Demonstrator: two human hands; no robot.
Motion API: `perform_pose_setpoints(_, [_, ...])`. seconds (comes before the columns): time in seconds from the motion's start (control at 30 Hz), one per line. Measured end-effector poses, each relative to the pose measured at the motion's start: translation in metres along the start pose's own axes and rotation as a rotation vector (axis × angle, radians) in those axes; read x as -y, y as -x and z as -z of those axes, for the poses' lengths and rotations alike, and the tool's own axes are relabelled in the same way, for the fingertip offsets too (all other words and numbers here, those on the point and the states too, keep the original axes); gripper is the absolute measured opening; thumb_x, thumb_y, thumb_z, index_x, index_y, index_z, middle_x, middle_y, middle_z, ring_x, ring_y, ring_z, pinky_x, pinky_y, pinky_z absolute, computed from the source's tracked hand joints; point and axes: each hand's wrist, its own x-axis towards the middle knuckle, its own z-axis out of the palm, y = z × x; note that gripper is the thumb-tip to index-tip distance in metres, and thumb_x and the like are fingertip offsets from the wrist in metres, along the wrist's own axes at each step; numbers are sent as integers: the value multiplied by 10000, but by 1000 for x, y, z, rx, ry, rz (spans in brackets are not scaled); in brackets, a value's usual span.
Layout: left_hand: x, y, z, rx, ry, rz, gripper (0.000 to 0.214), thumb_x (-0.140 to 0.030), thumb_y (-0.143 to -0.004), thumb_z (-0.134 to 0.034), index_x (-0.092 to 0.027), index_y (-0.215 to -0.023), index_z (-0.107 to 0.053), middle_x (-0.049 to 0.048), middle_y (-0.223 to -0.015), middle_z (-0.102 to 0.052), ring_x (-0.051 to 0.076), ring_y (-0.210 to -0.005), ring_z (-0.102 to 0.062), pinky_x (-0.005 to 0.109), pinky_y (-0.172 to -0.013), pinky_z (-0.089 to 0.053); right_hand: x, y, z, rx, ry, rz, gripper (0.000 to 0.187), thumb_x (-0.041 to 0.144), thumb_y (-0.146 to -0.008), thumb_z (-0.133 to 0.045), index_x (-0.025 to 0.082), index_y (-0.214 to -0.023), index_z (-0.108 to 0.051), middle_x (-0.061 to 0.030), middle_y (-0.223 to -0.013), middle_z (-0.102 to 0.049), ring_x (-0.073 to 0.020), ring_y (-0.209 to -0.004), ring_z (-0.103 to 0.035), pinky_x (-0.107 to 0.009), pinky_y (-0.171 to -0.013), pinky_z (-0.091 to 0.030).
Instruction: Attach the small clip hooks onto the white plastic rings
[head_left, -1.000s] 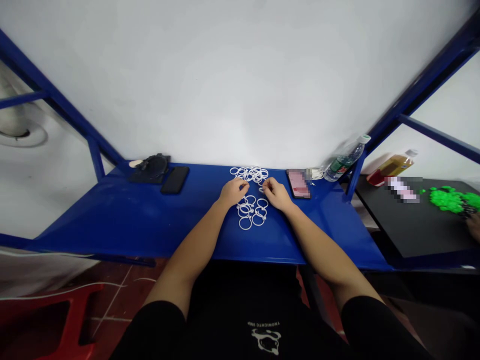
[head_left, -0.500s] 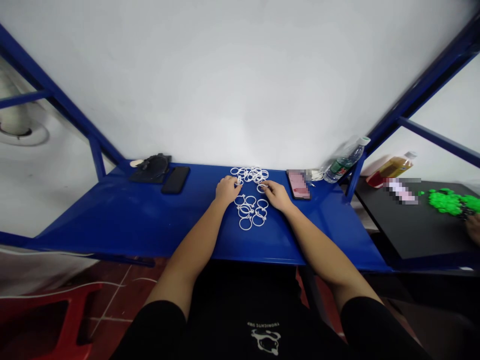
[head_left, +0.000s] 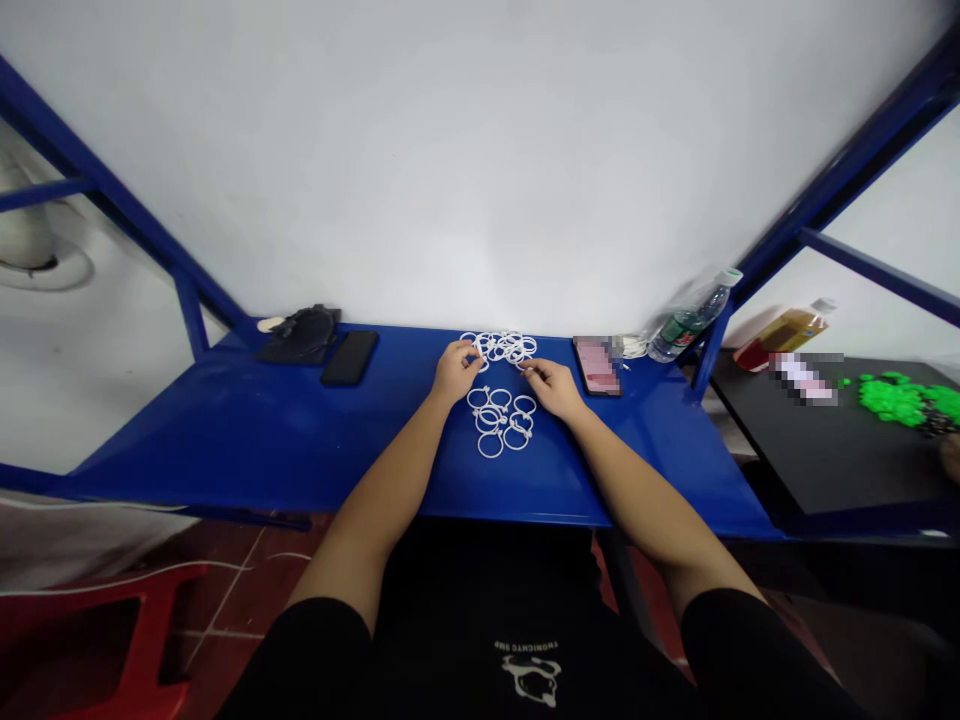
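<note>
Two heaps of white plastic rings lie on a blue table (head_left: 247,440): a far pile (head_left: 504,346) by the wall and a nearer cluster (head_left: 501,420) between my wrists. My left hand (head_left: 454,370) reaches into the left edge of the far pile with fingertips pinched on a white ring. My right hand (head_left: 551,385) rests at the right of the pile, its fingers curled and pinched around another small white ring.
A black phone (head_left: 350,358) and a dark bundle (head_left: 300,334) lie at the back left. A phone with a lit screen (head_left: 597,365) and a plastic bottle (head_left: 690,318) sit at the right. A black table (head_left: 840,450) holds green pieces (head_left: 904,398).
My left hand has moved away from me, from the near cluster up to the far pile. My right hand has shifted slightly toward the far pile too.
</note>
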Motion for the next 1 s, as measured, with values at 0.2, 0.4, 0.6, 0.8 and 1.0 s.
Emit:
perform_pose_setpoints(0.2, [-2, 6, 2, -27, 95, 23, 143, -250, -955, -603, -196, -1071, -666, 51, -1083, -764, 114, -602, -592, 269, -676, -514, 0, 0, 0, -4, -26, 8, 315, 238, -968, -497, 198, -1111, -775, -62, -998, -803, -217, -937, -743, -342, -915, -554])
perform_pose_setpoints(0.4, [-5, 5, 0, -38, 46, 32, 146, -253, -908, -627, -196, -1023, -697, 5, -785, -714, 134, -585, -583, 269, -670, -501, 2, -1, 4, 13, 23, 31, 297, 174, -887, -498, 202, -961, -783, -50, -954, -796, -221, -921, -730, -336, -912, -547])
perform_pose_setpoints(0.6, [1, 1, -1, -102, 89, 20, 238, -326, -957, -605, -190, -1107, -730, 35, -870, -756, 145, -626, -626, 280, -693, -529, 5, -2, 7, 1, 41, 20, 312, 148, -857, -453, 219, -771, -745, -41, -873, -768, -212, -859, -705, -327, -888, -532])
perform_pose_setpoints(0.8, [-3, 1, -1, -130, 49, 1, 308, -305, -935, -655, -187, -1198, -762, 62, -990, -772, 146, -675, -643, 289, -747, -555, 4, 3, 5, -99, -27, 1, 307, 154, -889, -449, 213, -1001, -729, -36, -885, -756, -216, -869, -717, -318, -848, -535])
perform_pose_setpoints(1.0, [-12, 5, 4, -120, 16, -59, 276, -254, -943, -636, -195, -1174, -775, 57, -1037, -709, 102, -611, -564, 277, -731, -543, 14, 10, 8, 48, 45, 71, 252, 256, -983, -495, 227, -1128, -699, -46, -966, -796, -210, -840, -742, -305, -798, -532])
